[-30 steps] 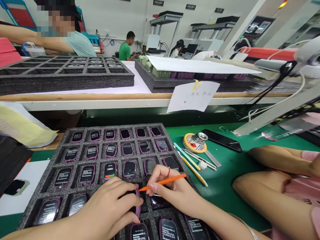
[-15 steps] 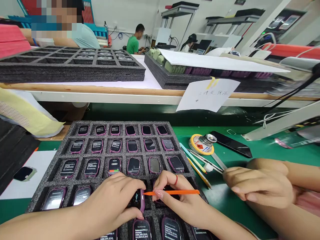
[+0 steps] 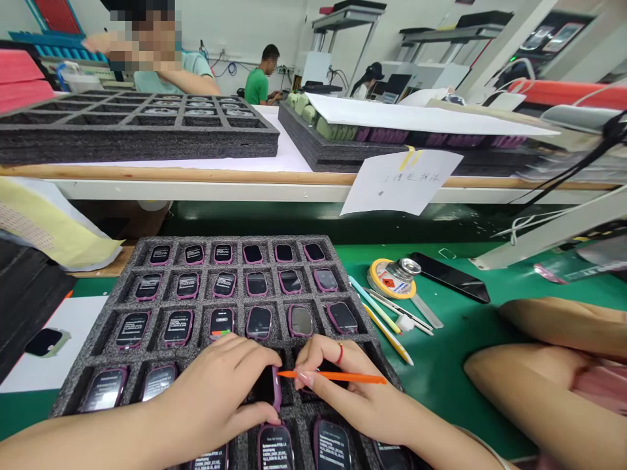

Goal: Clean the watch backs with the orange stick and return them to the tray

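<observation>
A black foam tray (image 3: 289,356) holds rows of purple-framed watches, some with lit text screens, others dark. My left hand (image 3: 225,385) grips a purple watch (image 3: 275,390) between thumb and fingers, tilting it within the tray. This watch's screen looks dark. In my right hand (image 3: 350,398), an orange pointed stick (image 3: 360,377) is pinched, its tip against the side edge of that watch. Further watches lie just below both hands, one showing white text (image 3: 277,450).
To the right are a yellow-rimmed tin (image 3: 377,279), a black phone (image 3: 448,277), pens and tweezers. Another person's bent arm (image 3: 529,372) rests at the right. A shelf edge (image 3: 196,189) with foam trays crosses ahead; a green watch (image 3: 48,341) lies on paper at left.
The held watch's screen has gone from showing a figure to dark. At the right, the other person's hand has drawn back. The person at upper left has moved rightward and raised an arm.
</observation>
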`<state>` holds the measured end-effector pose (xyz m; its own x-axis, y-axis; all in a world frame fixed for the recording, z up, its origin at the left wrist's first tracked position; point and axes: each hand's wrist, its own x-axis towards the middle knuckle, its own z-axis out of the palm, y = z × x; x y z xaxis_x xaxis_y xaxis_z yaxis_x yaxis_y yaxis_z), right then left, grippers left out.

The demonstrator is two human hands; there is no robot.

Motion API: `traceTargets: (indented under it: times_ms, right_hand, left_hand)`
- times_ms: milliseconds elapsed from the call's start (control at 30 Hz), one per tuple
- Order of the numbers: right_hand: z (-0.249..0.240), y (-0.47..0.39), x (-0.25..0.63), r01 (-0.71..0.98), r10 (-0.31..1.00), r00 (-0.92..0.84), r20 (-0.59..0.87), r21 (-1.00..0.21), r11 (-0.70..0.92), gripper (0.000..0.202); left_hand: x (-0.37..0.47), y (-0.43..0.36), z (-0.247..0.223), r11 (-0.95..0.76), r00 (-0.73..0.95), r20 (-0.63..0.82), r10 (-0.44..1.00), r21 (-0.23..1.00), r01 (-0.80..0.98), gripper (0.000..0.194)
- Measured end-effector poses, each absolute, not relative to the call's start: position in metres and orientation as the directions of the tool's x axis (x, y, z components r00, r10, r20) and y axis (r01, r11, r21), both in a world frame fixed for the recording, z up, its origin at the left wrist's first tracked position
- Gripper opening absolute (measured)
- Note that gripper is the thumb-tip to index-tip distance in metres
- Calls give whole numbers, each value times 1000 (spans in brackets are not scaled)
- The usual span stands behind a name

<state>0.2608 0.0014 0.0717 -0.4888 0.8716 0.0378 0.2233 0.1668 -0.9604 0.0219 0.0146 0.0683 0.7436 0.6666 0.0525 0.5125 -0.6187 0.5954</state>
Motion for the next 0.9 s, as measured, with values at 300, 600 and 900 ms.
traceTargets:
  times_ms: [300, 600, 900]
  right_hand:
    - [61, -10, 286, 194, 957, -70, 281, -937, 290, 16]
    - [67, -49, 296, 500, 870, -297, 394, -712, 493, 22]
    - [59, -49, 287, 635, 787, -408, 462, -476, 609, 24]
  left_hand:
    - [17, 13, 67, -657, 760, 68, 646, 557, 508, 34]
    - [18, 16, 62, -701, 789, 59, 612, 503, 506, 31]
    - [16, 14, 61, -697, 779, 41, 625, 479, 534, 31]
